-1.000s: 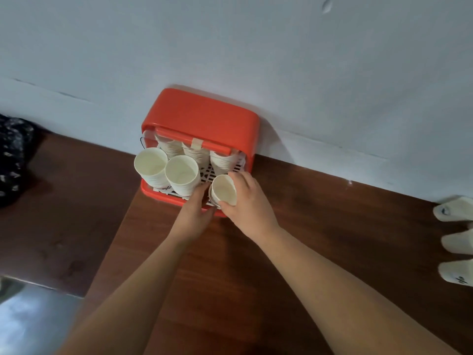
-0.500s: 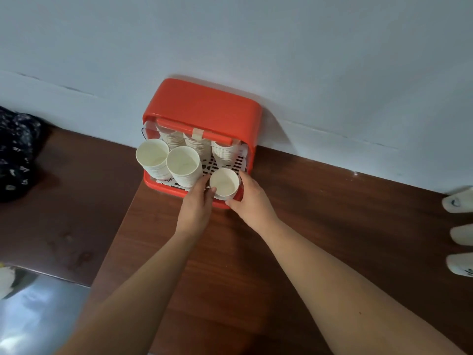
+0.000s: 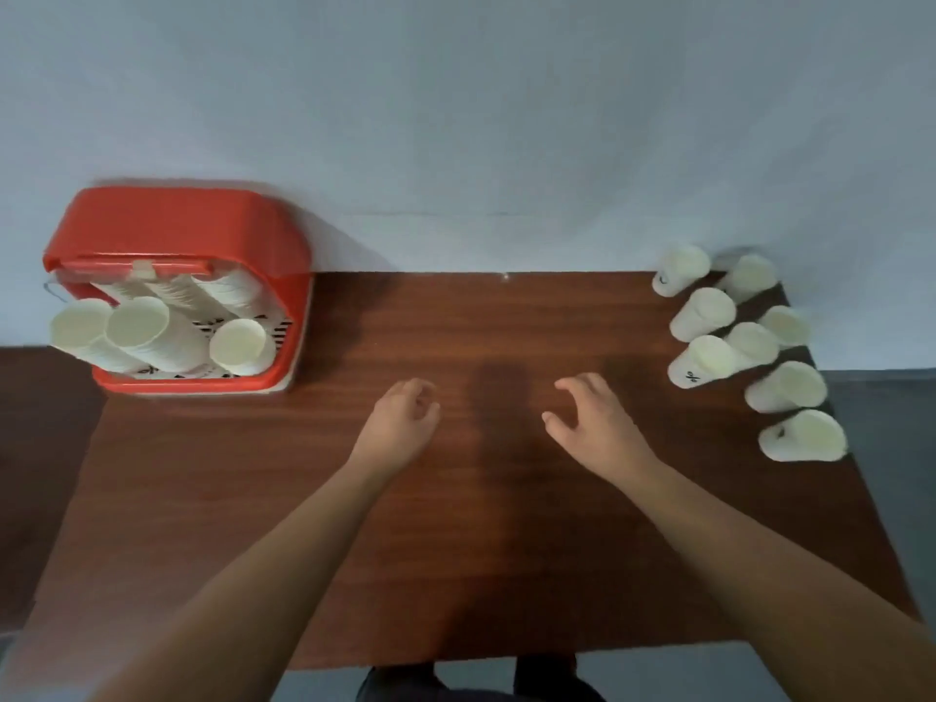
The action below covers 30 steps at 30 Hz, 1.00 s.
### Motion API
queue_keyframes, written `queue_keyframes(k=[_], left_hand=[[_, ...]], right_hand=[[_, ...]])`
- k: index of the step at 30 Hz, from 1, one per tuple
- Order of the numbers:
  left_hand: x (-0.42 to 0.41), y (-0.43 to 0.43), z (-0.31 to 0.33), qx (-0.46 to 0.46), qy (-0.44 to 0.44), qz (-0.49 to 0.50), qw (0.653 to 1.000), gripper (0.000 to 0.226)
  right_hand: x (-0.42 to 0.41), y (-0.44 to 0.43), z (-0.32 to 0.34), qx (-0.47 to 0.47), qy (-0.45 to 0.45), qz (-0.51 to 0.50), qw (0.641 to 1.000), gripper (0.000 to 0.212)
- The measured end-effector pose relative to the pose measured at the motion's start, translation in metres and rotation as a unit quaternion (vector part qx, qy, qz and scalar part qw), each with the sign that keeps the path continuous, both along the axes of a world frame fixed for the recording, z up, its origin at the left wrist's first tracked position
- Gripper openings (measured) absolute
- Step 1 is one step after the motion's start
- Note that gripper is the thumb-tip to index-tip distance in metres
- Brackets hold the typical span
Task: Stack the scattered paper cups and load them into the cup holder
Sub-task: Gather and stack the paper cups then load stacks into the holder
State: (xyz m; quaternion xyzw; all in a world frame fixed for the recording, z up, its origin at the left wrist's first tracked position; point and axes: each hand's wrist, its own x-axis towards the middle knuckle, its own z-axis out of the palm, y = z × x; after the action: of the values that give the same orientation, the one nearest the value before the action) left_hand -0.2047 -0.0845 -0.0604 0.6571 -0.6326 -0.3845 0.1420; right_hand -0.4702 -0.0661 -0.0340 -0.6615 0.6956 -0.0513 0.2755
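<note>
A red cup holder [image 3: 177,230] stands at the table's far left against the wall. Stacks of white paper cups fill it, with three stacks [image 3: 137,329] sticking out at the front; the rightmost front stack [image 3: 242,347] is shorter. Several loose white paper cups [image 3: 709,359] stand scattered along the table's right edge. My left hand [image 3: 402,423] and my right hand [image 3: 592,423] hover over the middle of the table with loosely curled fingers, holding nothing, well apart from holder and loose cups.
The brown wooden table [image 3: 456,524] meets a pale wall at the back. A lower dark surface lies to the left of the table, and grey floor shows at the right and front edges.
Both hands have let go of the cup stack in the holder and drawn back to the table's middle. The view has swung right, bringing the loose cups into sight.
</note>
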Motion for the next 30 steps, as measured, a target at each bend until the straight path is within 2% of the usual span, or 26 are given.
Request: queue_keyframes(k=[7,10,13,16,21,23,26,30], left_hand=[[-0.212,-0.005,0.03,-0.026,0.009,-0.117,0.993,0.031],[-0.289,-0.013,0.034,-0.046,-0.005,-0.13,0.99,0.042],[-0.351,-0.026,0.032,-0.016,-0.03,-0.134,0.99,0.062],[-0.399,-0.044,0.024,0.032,-0.077,-0.139,0.987,0.085],[-0.436,-0.067,-0.006,0.011,-0.136,-0.163,0.977,0.099],[-0.438,-0.072,-0.019,-0.012,-0.151,-0.167,0.974,0.096],[-0.439,-0.077,-0.034,-0.043,-0.169,-0.188,0.967,0.086],[-0.438,-0.08,-0.047,-0.065,-0.13,-0.187,0.972,0.068]], right_hand=[[-0.211,0.06,0.037,-0.072,0.031,-0.131,0.988,0.051],[-0.28,0.076,0.04,-0.083,0.03,-0.21,0.974,0.053],[-0.325,0.081,0.033,-0.057,0.017,-0.279,0.959,0.07],[-0.343,0.072,0.012,-0.018,-0.008,-0.309,0.951,0.089],[-0.343,0.054,-0.028,0.029,-0.007,-0.298,0.954,0.105],[-0.341,0.052,-0.042,0.021,-0.008,-0.287,0.958,0.102],[-0.338,0.055,-0.063,-0.02,-0.003,-0.268,0.963,0.085],[-0.336,0.062,-0.074,-0.053,-0.032,-0.261,0.963,0.074]])
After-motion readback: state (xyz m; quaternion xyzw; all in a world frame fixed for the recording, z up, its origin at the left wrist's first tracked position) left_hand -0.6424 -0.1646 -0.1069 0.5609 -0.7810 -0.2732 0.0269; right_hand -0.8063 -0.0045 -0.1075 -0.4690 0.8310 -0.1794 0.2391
